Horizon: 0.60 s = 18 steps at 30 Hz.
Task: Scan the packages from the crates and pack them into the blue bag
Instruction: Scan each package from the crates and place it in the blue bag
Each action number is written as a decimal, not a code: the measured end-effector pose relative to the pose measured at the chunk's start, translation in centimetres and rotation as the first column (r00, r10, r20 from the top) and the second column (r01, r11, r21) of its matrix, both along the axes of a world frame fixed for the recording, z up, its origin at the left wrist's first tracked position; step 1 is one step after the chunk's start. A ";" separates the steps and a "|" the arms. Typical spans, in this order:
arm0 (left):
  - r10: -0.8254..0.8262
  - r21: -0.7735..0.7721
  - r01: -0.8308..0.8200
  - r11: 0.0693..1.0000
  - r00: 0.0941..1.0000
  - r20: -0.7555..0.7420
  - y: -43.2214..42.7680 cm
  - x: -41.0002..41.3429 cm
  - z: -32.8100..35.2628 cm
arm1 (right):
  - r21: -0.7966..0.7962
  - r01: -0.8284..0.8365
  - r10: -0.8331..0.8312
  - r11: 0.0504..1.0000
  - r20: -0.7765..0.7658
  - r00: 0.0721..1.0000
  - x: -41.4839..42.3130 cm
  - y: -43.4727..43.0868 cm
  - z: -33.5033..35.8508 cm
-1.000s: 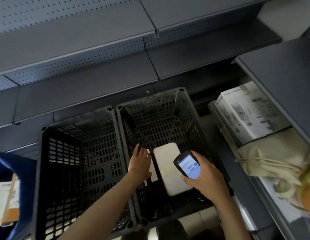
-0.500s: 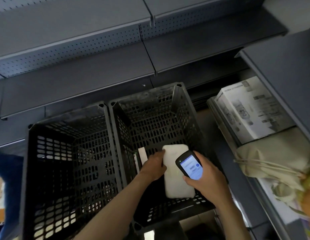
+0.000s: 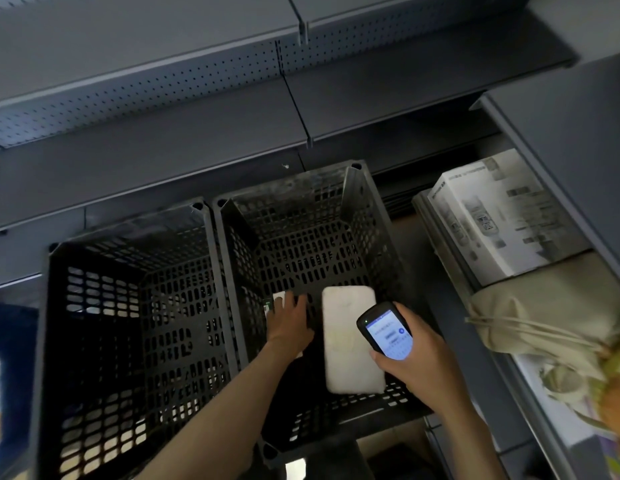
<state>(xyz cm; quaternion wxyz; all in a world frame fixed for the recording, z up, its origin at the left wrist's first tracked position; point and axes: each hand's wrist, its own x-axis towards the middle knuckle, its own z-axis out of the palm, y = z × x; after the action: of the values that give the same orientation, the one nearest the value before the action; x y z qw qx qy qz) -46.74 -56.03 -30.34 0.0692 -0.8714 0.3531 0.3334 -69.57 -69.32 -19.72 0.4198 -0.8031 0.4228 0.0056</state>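
Two black lattice crates stand side by side; the left crate (image 3: 128, 271) shows no packages. In the right crate (image 3: 367, 216) a white padded package (image 3: 346, 334) lies flat on the bottom. My left hand (image 3: 289, 322) reaches down into that crate, its fingers on a small flat white package (image 3: 278, 301) against the crate's left wall; whether it grips the package cannot be told. My right hand (image 3: 416, 362) holds a black handheld scanner (image 3: 384, 330) with a lit screen over the padded package. A strip of the blue bag (image 3: 10, 358) shows at the far left.
Grey metal shelves (image 3: 197, 126) run behind the crates. To the right, a shelf holds a white printed box (image 3: 499, 216) and a beige cloth bag (image 3: 544, 317) with drawstrings. Another grey shelf (image 3: 578, 140) overhangs at the upper right.
My left hand went from the small package to the padded one, then back left onto the small white package by the crate wall. My right hand and the scanner barely moved.
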 end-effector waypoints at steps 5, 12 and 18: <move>-0.236 0.319 0.233 0.919 0.971 -0.031 1.1 1.8 -1.4 | 0.001 -0.001 0.001 1.000 0.001 1.000 -0.6 0.2 -0.3; -0.434 0.415 0.378 0.827 0.900 0.045 1.3 1.8 -2.4 | 0.010 -0.009 0.010 1.000 -0.005 1.000 -1.7 0.6 -1.3; -0.387 0.326 0.361 0.874 0.922 0.016 1.3 2.0 -2.6 | 0.014 0.007 -0.007 1.000 -0.001 1.000 -2.2 1.1 -1.4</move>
<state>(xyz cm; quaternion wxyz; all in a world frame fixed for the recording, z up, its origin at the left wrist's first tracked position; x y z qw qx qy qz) -44.78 -54.68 -32.95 0.2856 -0.7768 0.4535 0.3306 -71.76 -68.17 -21.09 0.4252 -0.7987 0.4258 0.0077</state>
